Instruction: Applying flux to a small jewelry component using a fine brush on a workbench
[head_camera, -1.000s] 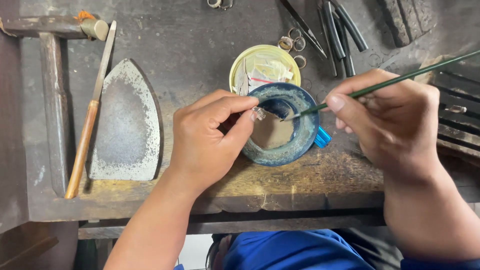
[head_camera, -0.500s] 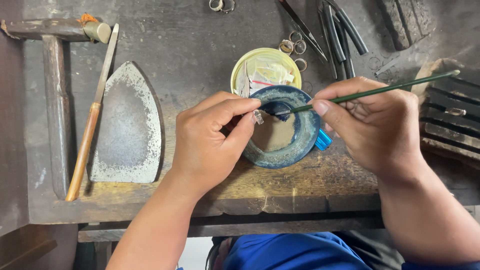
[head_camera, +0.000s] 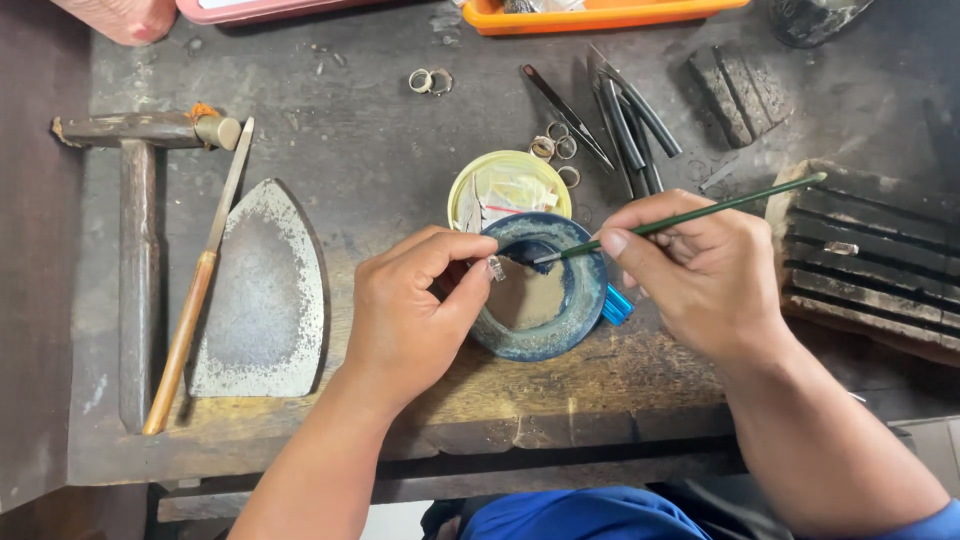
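since the earlier frame the right hand has drawn closer to the dish and the brush's tip has slid leftward over the bowl toward the left fingertips, while the camera has tipped back to show more of the far edge of the table. seen from the head camera, the left hand pinches a tiny pale metal piece between thumb and forefinger, its grip narrow and closed on that piece, held just above the near-left rim of the round blue ceramic dish. the right hand's grip is closed on the thin green-handled brush, whose tip lies over the dish, just beside the small piece. a round yellow tin with paper scraps touches the dish's far side. to the left on the worn wooden table lie a flat pointed grey metal plate, a wooden-handled file and a dark hammer. small metal rings and black-handled pliers lie further back.
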